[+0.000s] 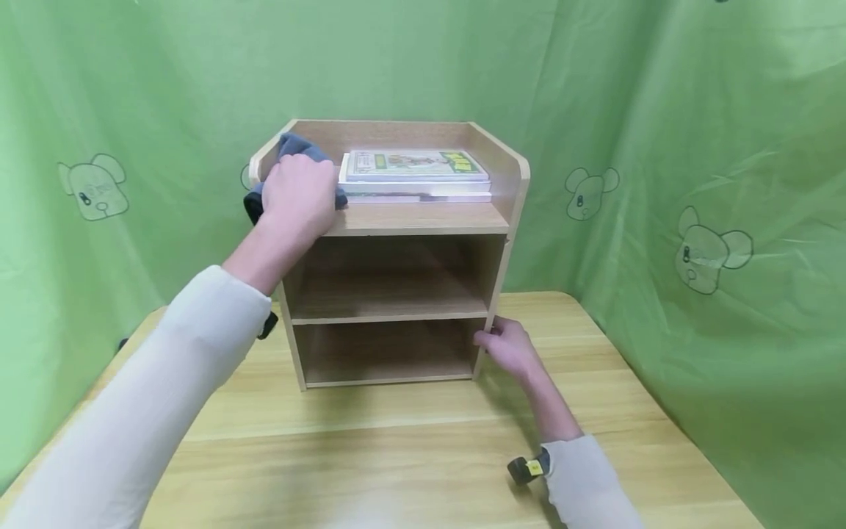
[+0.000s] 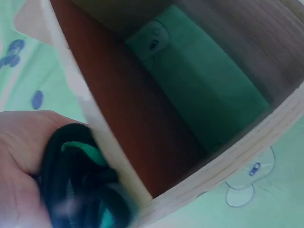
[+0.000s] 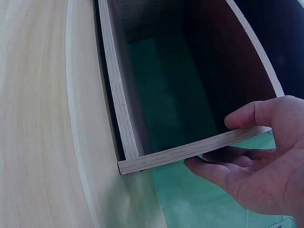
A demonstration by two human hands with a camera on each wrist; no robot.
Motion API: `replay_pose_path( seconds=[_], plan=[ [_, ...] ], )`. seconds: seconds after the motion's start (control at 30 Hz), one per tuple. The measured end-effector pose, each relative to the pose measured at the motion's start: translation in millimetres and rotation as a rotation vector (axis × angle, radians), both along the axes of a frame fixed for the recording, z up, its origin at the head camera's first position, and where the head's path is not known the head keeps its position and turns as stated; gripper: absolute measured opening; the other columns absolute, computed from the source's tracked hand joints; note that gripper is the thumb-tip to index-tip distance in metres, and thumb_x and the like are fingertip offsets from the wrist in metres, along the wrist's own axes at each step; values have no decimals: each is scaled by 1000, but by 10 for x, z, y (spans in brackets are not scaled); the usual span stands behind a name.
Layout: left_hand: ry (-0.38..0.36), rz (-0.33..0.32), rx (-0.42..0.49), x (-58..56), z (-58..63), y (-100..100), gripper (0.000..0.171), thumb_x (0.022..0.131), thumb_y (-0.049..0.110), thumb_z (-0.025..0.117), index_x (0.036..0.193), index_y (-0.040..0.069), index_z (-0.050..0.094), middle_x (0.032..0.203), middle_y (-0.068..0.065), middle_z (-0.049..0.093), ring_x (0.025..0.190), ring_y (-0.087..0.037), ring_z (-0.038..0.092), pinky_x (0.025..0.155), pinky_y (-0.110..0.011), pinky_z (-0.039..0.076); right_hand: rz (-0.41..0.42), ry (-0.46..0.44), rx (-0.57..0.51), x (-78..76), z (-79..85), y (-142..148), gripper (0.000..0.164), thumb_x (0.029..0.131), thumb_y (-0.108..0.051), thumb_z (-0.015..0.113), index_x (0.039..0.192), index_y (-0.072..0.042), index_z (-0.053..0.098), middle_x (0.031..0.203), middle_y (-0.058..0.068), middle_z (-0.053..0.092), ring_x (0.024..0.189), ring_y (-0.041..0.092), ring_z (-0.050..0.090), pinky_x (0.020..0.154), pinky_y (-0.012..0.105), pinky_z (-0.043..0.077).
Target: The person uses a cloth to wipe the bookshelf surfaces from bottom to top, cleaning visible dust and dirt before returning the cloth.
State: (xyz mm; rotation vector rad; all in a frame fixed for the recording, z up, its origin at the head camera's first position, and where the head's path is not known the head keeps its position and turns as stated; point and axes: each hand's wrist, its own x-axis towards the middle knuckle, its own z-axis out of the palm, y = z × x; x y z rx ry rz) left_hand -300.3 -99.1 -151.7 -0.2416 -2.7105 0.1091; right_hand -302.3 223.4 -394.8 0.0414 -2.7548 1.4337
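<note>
A pale sleeve [image 1: 155, 389] leads to the left hand [image 1: 300, 191], fingers bunched round a blue cloth [image 1: 296, 145] at the top left of the wooden shelf unit [image 1: 390, 294] on the table [image 1: 370, 455], while the right hand [image 1: 510, 345] pinches its side panel [image 1: 500, 275], though a hard shove could tip it and slide the books [image 1: 416, 176].

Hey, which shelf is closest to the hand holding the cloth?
The top shelf, with the books; the middle shelf and bottom shelf sit lower, farther from the left hand.
</note>
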Motion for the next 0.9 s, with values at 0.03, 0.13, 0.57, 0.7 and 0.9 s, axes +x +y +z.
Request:
replay_pose_path(
  seconds=[0.03, 0.13, 0.57, 0.7, 0.9],
  plan=[
    [-4, 3, 13, -46, 5, 10, 27, 95, 14, 53, 108, -3, 68, 107, -27, 68, 101, -45, 63, 85, -55, 55, -1, -2, 2, -1, 0, 6, 53, 91, -19, 62, 136, 8, 56, 111, 23, 69, 83, 23, 57, 69, 31, 50],
    [-29, 36, 36, -161, 14, 47, 32, 90, 9, 49, 113, -4, 66, 112, -28, 67, 103, -45, 61, 85, -56, 56, -3, 2, 12, -4, 5, 6, 53, 91, -19, 62, 136, 8, 56, 115, 25, 69, 93, 27, 62, 78, 35, 54],
    [-99, 144, 169, -125, 7, 209, 42, 99, 11, 45, 137, -5, 41, 130, -39, 53, 121, -51, 53, 101, -57, 47, 1, -1, -1, 8, 19, -9, 52, 91, -18, 61, 134, 9, 57, 111, 23, 70, 92, 26, 62, 71, 30, 51],
    [-156, 215, 41, 17, 27, 313, 48, 99, 16, 45, 141, -6, 47, 141, -40, 46, 131, -53, 45, 111, -57, 40, 3, 0, 6, 17, 36, -17, 53, 91, -19, 61, 136, 9, 55, 115, 25, 70, 98, 29, 64, 79, 34, 54],
    [-239, 207, 23, 115, 89, 303, 49, 96, 15, 48, 139, -10, 49, 141, -38, 47, 129, -50, 47, 108, -55, 43, -2, -9, 9, 14, 28, -20, 54, 92, -19, 61, 137, 9, 55, 120, 27, 68, 106, 35, 65, 91, 45, 55]
  ],
)
